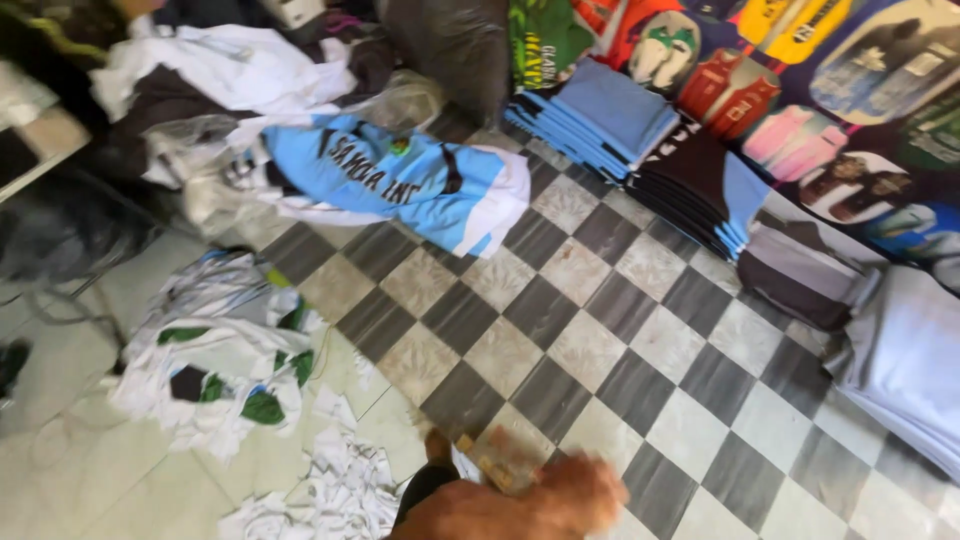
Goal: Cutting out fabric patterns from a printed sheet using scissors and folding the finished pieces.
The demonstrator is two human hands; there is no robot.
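Observation:
One hand shows at the bottom edge, blurred by motion; I take it for my left hand [560,500], its arm entering from the lower left with a dark band at the wrist. Its fingers look curled, and a small tan-brown object [492,458] lies blurred just beside them; whether the hand holds it I cannot tell. It hovers over the black-and-white checkered floor [560,300]. My right hand is out of view. A light blue and white jersey [400,180] with dark lettering lies spread on the floor further off.
Folded stacks line the right side: light blue shirts [610,115], dark and blue ones [700,190], a grey pile [800,270], a pale pile [900,350]. White-and-green garments [220,350] and white scraps [340,490] lie at left. A black bag [450,50] stands behind.

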